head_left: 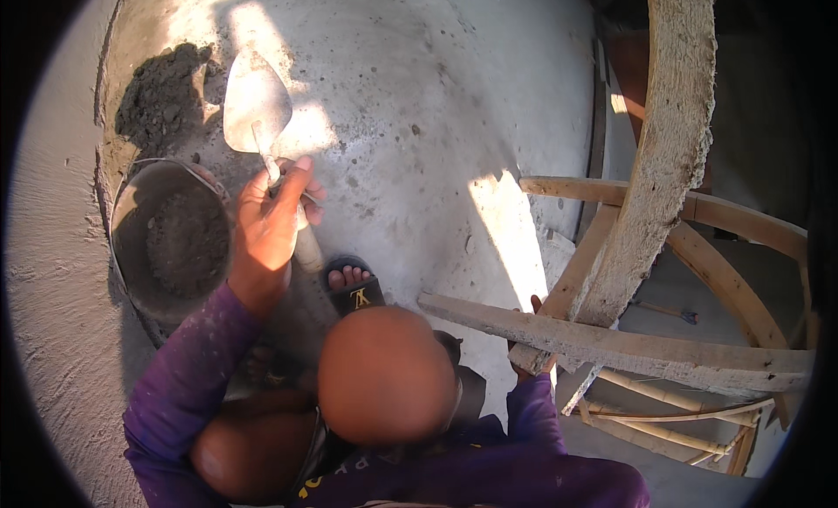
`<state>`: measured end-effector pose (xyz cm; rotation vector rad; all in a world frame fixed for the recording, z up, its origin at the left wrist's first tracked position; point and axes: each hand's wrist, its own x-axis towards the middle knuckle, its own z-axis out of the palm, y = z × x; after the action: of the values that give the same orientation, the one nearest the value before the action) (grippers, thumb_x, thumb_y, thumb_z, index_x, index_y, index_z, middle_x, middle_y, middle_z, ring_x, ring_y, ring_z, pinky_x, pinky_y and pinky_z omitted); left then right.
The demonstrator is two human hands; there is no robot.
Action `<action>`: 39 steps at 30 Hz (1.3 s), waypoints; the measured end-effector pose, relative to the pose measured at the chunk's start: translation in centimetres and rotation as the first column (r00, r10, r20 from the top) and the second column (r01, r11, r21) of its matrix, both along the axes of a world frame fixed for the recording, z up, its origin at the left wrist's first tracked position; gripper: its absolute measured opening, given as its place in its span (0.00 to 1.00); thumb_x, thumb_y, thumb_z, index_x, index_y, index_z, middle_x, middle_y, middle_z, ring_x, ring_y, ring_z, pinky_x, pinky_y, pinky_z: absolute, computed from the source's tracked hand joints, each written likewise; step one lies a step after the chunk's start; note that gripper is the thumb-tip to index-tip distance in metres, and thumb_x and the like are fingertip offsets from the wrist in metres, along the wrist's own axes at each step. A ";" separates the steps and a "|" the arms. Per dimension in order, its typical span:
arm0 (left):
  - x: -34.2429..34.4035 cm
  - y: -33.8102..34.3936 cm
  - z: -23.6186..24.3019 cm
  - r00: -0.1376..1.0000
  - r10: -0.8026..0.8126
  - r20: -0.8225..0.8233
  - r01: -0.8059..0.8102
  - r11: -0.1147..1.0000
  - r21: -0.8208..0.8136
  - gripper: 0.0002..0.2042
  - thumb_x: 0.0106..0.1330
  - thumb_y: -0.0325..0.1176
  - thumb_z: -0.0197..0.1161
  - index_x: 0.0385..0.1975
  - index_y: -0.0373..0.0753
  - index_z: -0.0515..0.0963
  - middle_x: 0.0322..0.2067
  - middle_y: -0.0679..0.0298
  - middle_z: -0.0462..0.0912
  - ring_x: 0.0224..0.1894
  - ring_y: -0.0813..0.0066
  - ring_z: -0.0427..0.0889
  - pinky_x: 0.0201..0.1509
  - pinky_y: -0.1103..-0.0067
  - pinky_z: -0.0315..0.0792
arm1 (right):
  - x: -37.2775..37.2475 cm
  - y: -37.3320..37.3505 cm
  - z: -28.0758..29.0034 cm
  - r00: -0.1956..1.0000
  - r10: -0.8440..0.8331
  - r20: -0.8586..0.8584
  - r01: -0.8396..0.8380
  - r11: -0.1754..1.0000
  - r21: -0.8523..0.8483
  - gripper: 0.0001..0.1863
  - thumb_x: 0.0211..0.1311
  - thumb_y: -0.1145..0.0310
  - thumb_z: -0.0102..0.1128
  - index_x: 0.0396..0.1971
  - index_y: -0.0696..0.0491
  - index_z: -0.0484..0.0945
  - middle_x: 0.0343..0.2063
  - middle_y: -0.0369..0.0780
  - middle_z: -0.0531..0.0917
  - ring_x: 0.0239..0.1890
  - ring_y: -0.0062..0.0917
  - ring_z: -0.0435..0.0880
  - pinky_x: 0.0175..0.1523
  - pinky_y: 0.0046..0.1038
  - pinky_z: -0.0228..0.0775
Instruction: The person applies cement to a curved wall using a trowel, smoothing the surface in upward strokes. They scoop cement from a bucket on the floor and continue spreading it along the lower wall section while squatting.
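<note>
My left hand (264, 233) is closed around a pointed masonry trowel (256, 106) near where its handle meets the blade. The blade points away from me, face up, and the pale handle end shows below my fingers. Just left of that wrist stands a bucket (188, 255) with grey mortar inside it. Beyond the bucket, a heap of wet mortar (161, 98) lies on the floor against the wall. My right hand (525, 323) is at a rough wooden plank (611, 342), which covers most of it. Only dark parts of its fingers show above the plank, so their grip is unclear.
A frame of rough timber fills the right side, with a thick upright board (659, 150) and crossing pieces. The plastered wall (61, 229) runs along the left. My sandalled foot (352, 285) rests on the grey floor (393, 98), and my bare knee (384, 377) is close below.
</note>
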<state>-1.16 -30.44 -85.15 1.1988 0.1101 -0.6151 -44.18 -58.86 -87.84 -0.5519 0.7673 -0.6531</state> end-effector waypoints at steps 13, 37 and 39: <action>1.4 0.3 0.3 0.994 -0.002 0.106 -0.019 0.981 0.193 0.17 0.75 0.46 0.64 0.33 0.36 0.79 0.30 0.64 0.83 0.28 0.78 0.79 0.35 0.78 0.70 | 0.1 2.0 -2.7 0.992 0.040 0.119 -0.040 0.999 -0.001 0.41 0.76 0.40 0.49 0.73 0.59 0.60 0.51 0.57 0.84 0.59 0.55 0.82 0.67 0.60 0.73; 4.9 -4.9 8.0 0.919 -0.155 0.362 0.281 0.902 -0.326 0.17 0.78 0.39 0.65 0.58 0.35 0.83 0.38 0.66 0.83 0.26 0.86 0.75 0.32 0.84 0.73 | 30.9 -3.2 0.5 0.604 0.003 -0.797 -0.753 0.330 -0.570 0.34 0.74 0.58 0.53 0.76 0.53 0.61 0.60 0.42 0.83 0.66 0.29 0.78 0.73 0.32 0.66; 4.8 -8.0 10.1 0.893 -0.178 0.414 0.333 0.880 -0.339 0.23 0.78 0.42 0.65 0.67 0.36 0.77 0.48 0.62 0.85 0.26 0.86 0.75 0.33 0.84 0.73 | 31.6 -3.9 0.4 0.607 0.001 -0.795 -0.745 0.348 -0.569 0.34 0.74 0.56 0.52 0.76 0.53 0.61 0.60 0.43 0.83 0.66 0.30 0.78 0.73 0.34 0.66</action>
<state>3.68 -38.47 -75.03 0.9096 -0.4917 -0.5973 -12.59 -62.79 -87.47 -2.0599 0.8691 -0.2625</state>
